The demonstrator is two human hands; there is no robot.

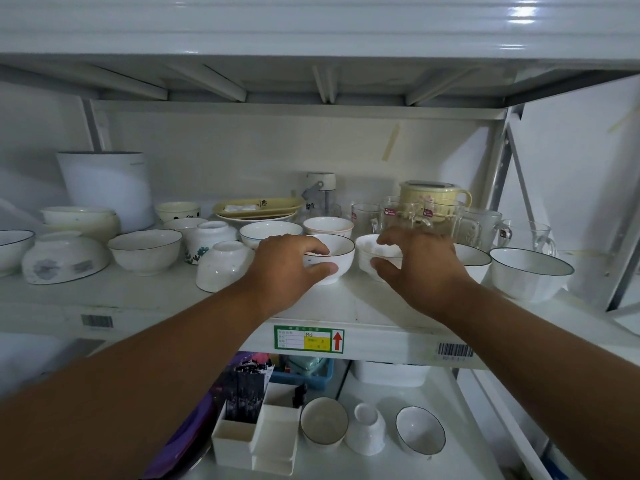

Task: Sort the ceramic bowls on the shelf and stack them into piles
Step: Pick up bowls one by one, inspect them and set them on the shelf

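Shelf (pixel 346 306), middle tier: left hand (pixel 287 268) grips a dark-rimmed white bowl (pixel 337 254), thumb on its near side, fingers over the rim. Right hand (pixel 419 265) grips a plain white bowl (pixel 372 252) just beside it on the right. More bowls stand to the left and right; glass mugs (pixel 474 226) far right.
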